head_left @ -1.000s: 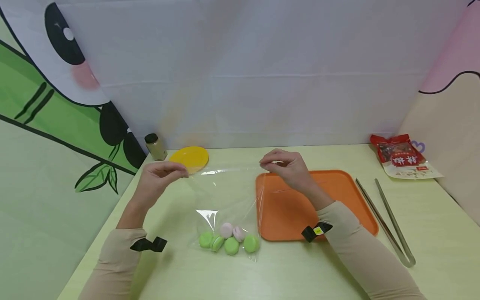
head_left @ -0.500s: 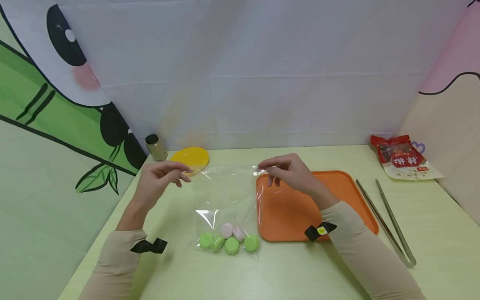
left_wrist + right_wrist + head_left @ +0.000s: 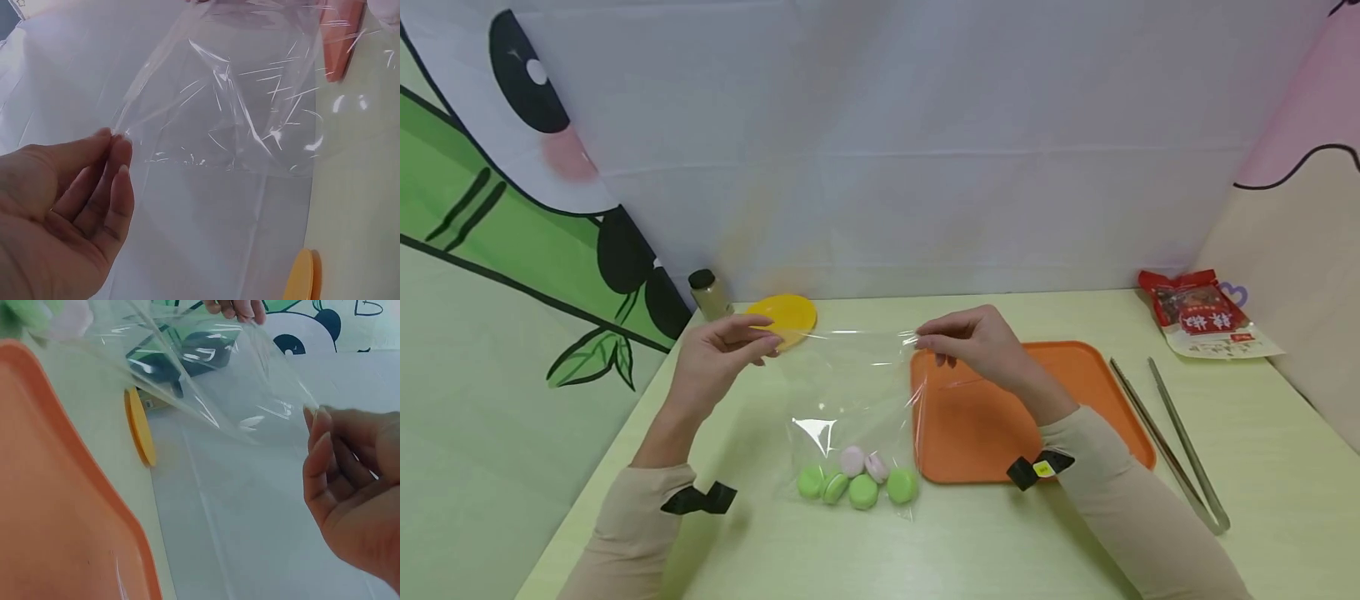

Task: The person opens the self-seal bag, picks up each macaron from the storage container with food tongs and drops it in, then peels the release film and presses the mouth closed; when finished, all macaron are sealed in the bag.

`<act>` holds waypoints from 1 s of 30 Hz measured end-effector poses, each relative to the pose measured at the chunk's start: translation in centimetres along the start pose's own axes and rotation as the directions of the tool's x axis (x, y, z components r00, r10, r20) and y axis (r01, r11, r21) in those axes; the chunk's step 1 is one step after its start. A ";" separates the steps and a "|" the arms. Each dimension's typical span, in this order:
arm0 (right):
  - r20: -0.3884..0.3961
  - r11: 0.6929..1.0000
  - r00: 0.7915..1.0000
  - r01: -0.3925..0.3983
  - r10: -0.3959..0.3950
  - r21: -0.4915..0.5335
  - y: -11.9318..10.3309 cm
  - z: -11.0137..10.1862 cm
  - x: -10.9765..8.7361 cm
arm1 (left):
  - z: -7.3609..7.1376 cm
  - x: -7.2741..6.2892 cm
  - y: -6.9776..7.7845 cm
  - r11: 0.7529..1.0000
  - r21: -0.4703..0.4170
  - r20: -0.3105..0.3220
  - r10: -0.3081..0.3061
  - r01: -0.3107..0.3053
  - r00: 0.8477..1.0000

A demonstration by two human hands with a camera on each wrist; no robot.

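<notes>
A clear plastic bag (image 3: 850, 383) stands upright between my hands, its top edge stretched across. Several green macarons (image 3: 863, 492) and two pale pink macarons (image 3: 852, 460) lie at its bottom. My left hand (image 3: 718, 362) pinches the bag's top left corner between thumb and index finger. At the opposite top corner, my right hand (image 3: 973, 346) pinches the film the same way. In the left wrist view, the film (image 3: 231, 106) runs taut from the left fingertips (image 3: 117, 139). The right wrist view shows the right hand (image 3: 350, 475) holding its corner.
An orange tray (image 3: 977, 433) lies right of the bag, partly under my right forearm. Steel tongs (image 3: 1187, 450) rest beyond it. A red snack packet (image 3: 1206, 317) sits at the back right. At the back left are a yellow plate (image 3: 793, 312) and a black-capped jar (image 3: 711, 296).
Both hands stay at the bag's top corners, with fingers shifting slightly. Its top edge looks more taut than half a second ago. The macarons stay in place.
</notes>
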State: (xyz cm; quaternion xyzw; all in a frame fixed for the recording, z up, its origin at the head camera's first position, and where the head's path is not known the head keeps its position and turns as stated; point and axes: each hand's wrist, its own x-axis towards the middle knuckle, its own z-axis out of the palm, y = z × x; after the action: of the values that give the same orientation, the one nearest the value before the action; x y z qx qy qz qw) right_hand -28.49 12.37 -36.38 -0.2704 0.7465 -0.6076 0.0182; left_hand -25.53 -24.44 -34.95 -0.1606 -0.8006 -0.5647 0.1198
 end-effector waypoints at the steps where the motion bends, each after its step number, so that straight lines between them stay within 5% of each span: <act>1: -0.012 1.000 1.000 -0.003 0.003 -0.003 0.0 0.1 0.0 | 0.0 0.0 0.1 1.000 0.014 -0.010 -0.006 0.006 1.000; 7: -0.111 0.988 0.994 -0.012 -0.005 -0.155 -0.3 0.9 -0.2 | 0.7 -0.4 1.1 0.966 0.260 -0.078 0.003 0.017 0.997; 12: -0.182 0.917 0.974 0.052 -0.133 -0.395 -0.7 1.6 -0.4 | 1.6 -0.7 1.8 0.903 0.428 -0.139 0.103 -0.034 0.985; 16: -0.205 0.895 0.952 0.123 -0.229 -0.429 -1.0 1.8 -0.5 | 1.6 -0.9 2.2 0.946 0.318 -0.136 0.114 -0.065 0.984; 20: -0.165 0.966 0.971 0.137 -0.175 -0.219 -1.2 1.8 -0.6 | 1.7 -0.9 2.3 0.995 0.101 -0.097 0.032 -0.022 0.995; 24: -0.164 0.991 0.977 0.134 -0.136 -0.027 -1.3 1.7 -0.4 | 2.0 -0.9 2.5 0.998 0.046 -0.137 0.054 -0.048 0.989; 30: -0.139 0.986 0.977 0.162 -0.164 -0.023 -1.7 1.5 -0.4 | 1.6 -0.9 2.5 0.993 -0.004 -0.130 0.119 -0.120 0.984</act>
State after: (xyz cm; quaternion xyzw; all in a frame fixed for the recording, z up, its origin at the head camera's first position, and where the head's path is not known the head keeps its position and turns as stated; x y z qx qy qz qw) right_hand -27.00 11.01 -35.29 -0.2876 0.7246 -0.6204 -0.0856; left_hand -23.75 -22.31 -33.68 -0.1719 -0.7768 -0.5703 0.2043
